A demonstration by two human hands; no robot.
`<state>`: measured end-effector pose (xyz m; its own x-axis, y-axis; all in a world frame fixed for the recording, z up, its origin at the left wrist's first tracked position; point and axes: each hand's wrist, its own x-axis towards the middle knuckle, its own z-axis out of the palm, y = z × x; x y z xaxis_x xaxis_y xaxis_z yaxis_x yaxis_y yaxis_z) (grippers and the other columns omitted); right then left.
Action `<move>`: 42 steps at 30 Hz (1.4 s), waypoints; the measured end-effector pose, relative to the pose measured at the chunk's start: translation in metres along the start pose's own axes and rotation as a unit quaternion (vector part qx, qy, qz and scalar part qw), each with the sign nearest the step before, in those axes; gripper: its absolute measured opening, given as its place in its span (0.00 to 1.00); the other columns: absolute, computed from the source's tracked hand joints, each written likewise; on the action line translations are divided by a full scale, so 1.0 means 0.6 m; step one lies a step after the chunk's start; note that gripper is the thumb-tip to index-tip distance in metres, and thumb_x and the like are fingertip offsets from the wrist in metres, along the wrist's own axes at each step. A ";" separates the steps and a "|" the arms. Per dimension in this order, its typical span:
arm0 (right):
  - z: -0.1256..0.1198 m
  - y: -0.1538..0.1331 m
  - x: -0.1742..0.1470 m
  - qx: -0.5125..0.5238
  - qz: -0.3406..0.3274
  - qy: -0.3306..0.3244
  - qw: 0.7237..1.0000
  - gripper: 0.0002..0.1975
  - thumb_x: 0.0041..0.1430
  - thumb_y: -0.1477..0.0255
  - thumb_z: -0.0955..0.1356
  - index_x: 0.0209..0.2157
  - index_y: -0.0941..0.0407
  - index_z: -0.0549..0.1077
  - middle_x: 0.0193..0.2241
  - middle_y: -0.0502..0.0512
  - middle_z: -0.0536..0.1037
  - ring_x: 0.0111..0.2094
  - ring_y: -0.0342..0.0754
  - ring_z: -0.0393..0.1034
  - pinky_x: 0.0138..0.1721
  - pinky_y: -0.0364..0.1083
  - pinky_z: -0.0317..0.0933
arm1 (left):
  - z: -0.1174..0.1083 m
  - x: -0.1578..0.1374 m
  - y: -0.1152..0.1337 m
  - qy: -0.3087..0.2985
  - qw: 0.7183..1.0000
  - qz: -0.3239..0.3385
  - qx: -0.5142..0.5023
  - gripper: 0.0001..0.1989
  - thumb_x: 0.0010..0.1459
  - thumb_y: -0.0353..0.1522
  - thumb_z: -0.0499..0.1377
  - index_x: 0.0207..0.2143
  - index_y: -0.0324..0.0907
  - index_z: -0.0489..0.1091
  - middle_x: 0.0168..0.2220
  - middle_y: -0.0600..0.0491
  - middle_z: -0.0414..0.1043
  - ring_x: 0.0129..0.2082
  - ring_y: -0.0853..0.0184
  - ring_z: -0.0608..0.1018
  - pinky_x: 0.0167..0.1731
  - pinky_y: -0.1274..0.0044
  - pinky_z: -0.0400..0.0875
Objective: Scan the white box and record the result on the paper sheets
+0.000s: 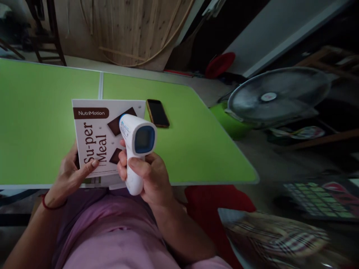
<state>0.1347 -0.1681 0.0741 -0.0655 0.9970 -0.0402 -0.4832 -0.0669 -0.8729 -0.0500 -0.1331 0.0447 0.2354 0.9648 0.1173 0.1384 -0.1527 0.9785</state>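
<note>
My right hand (153, 175) is wrapped round the handle of a white infrared thermometer (131, 129), whose blue-rimmed screen tilts toward me and looks dark. Behind it, a white box (91, 149) printed "NutriMotion Su-per Meal" is held upright at the table's near edge. My left hand (71, 172) grips the box's lower left corner, thumb across the front and the other fingers hidden behind. The thermometer covers part of the box's right side; whether the two touch, I cannot tell. Just beyond the box's right edge lies a phone (157, 113), dark screen up.
A green folding table (196, 149) with a pale seam spreads before me. To the right stand a large fan (269, 96) and a green bucket-like thing (232, 121). A red seat-like surface (215, 213) and plaid cloth (286, 235) are at lower right.
</note>
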 end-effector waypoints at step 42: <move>-0.017 -0.003 -0.008 -0.033 -0.021 -0.056 0.998 0.15 0.53 0.58 0.72 0.26 0.55 0.71 0.23 0.48 0.72 0.24 0.41 0.64 0.28 0.45 0.60 | -0.001 -0.004 0.001 0.005 0.999 -0.040 0.021 0.26 0.55 0.48 0.65 0.50 0.42 0.68 0.47 0.45 0.77 0.44 0.53 0.78 0.40 0.66 0.76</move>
<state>0.1447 -0.1723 0.0707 -0.1445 0.9883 0.0487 -0.4302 -0.0184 -0.9026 -0.0511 -0.1352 0.0450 0.2121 0.9764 0.0411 0.1961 -0.0837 0.9770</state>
